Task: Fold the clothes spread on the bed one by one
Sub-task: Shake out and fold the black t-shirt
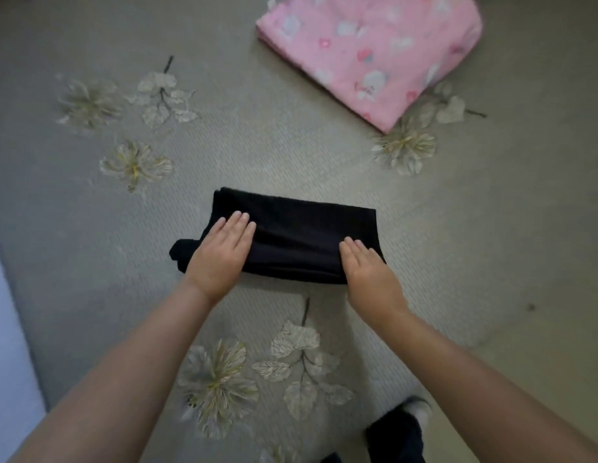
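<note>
Grey-beige bedspread [290,155], ribbed weave, printed with pale flowers and leaf sprigs; it fills nearly the whole view, with a strip of pale floor showing beyond its left edge.

Item 1: black garment [301,238], folded into a low, wide bundle, lying flat on the bedspread near the middle of the view. One small end of the cloth sticks out at the bundle's left side.

Item 2: your left hand [220,255], fingers straight and together, palm pressed flat on the left part of the black garment.

Item 3: your right hand [371,275], fingers likewise straight, palm down on the garment's right near corner. Neither hand grips the cloth; both rest on top of it.

Item 4: pink patterned cloth [374,51], folded flat, lying well beyond the black garment and to its right, apart from it.

Item 5: dark clothing with a white patch [401,429], on the near side of the black garment, at the bottom edge of the view; what it is cannot be told.
</note>
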